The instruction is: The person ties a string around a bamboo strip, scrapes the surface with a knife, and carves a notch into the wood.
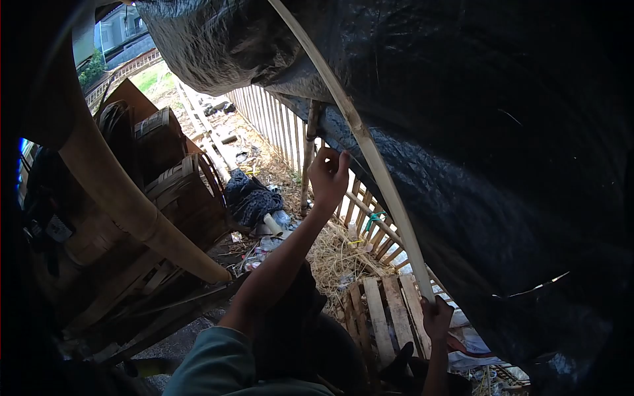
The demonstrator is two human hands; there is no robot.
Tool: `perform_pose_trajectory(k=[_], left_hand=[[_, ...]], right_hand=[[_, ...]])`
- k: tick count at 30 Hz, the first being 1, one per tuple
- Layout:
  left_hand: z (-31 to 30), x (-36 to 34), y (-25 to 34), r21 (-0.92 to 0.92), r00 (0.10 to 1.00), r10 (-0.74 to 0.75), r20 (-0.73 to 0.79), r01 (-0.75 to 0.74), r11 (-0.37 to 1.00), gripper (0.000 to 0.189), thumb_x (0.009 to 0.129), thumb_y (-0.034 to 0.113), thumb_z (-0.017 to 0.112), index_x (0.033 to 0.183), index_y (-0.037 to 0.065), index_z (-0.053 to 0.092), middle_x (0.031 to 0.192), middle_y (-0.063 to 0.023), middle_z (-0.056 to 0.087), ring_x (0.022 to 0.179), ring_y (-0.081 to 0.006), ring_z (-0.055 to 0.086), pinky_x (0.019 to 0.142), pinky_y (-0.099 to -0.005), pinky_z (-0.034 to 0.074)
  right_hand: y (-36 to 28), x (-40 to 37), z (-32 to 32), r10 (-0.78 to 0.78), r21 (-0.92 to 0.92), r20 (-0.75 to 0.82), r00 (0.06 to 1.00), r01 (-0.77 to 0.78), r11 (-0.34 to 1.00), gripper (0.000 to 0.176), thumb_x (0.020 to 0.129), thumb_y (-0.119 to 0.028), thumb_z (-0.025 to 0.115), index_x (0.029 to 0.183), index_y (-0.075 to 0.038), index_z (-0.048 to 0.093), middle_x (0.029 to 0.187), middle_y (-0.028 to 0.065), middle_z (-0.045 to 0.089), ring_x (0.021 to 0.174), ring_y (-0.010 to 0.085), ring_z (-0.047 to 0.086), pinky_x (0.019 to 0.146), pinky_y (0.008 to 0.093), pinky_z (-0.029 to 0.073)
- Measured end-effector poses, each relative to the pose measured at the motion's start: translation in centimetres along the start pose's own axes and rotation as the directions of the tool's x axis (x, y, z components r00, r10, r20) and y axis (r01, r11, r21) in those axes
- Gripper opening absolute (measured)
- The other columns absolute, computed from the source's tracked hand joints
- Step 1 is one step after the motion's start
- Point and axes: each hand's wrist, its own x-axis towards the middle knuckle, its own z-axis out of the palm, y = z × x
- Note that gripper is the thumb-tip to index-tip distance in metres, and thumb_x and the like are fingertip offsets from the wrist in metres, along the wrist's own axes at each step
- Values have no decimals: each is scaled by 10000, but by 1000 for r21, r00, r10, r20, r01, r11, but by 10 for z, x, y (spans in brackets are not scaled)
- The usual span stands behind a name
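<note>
A long, pale bamboo strip (370,152) runs from the top of the view down to the lower right, bowed in front of a black plastic sheet (495,165). My right hand (437,319) is closed around its lower end. Higher up, my left hand (328,175) is raised just left of the strip, with thumb and forefinger pinched together. A thin line seems to run from those fingertips toward the strip, too fine to name. My left hand does not grip the strip itself.
A thick bamboo pole (142,218) slants across the left, before stacked woven baskets (178,178). Behind my hands runs a bamboo slat fence (277,129). Below are a wooden slat platform (383,313), dry straw (333,257) and a dark bundled sheet (251,198) among litter.
</note>
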Motion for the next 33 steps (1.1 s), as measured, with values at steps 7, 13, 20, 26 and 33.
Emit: perform_pose_trajectory(k=[7, 13, 20, 26, 33], left_hand=[[-6, 6, -3, -213, 969, -209, 133, 234, 949, 189, 895, 161, 622, 909, -25, 648, 691, -3, 603, 552, -26, 490, 488, -198, 378], [-3, 0, -2, -227, 962, -189, 199, 233, 946, 232, 945, 203, 565, 851, -2, 621, 618, 49, 505, 544, 4, 407, 456, -203, 291], [-5, 1, 7, -318, 939, -292, 184, 338, 886, 223, 925, 161, 500, 762, 19, 557, 616, 19, 495, 577, -39, 438, 503, -236, 340], [-3, 3, -6, -396, 919, -345, 191, 394, 830, 265, 919, 175, 464, 697, 35, 497, 579, 15, 442, 498, -51, 400, 454, -229, 318], [-12, -4, 21, -423, 898, -400, 186, 440, 792, 247, 889, 153, 467, 685, 21, 507, 595, 8, 447, 529, -63, 410, 487, -239, 334]], right_hand=[[13, 3, 10, -161, -36, -69, 985, 158, 987, 299, 853, -234, 671, 693, -2, 571, 466, 32, 448, 429, 108, 387, 426, 306, 312], [15, 0, 14, -187, -141, -30, 982, 181, 973, 312, 855, -262, 670, 708, -3, 574, 473, 47, 460, 431, 125, 413, 435, 320, 326], [0, 1, 9, 0, -88, 58, 998, 5, 996, 300, 826, -299, 675, 763, -16, 600, 549, 149, 544, 478, 298, 532, 520, 401, 415], [-4, 5, 3, -92, -127, -53, 994, 84, 988, 323, 832, -343, 677, 779, -31, 611, 546, 126, 534, 492, 278, 509, 516, 393, 376], [-1, 12, -12, -145, -220, 27, 989, 147, 964, 249, 848, -151, 688, 932, 70, 612, 711, 154, 608, 674, 130, 570, 527, 326, 455]])
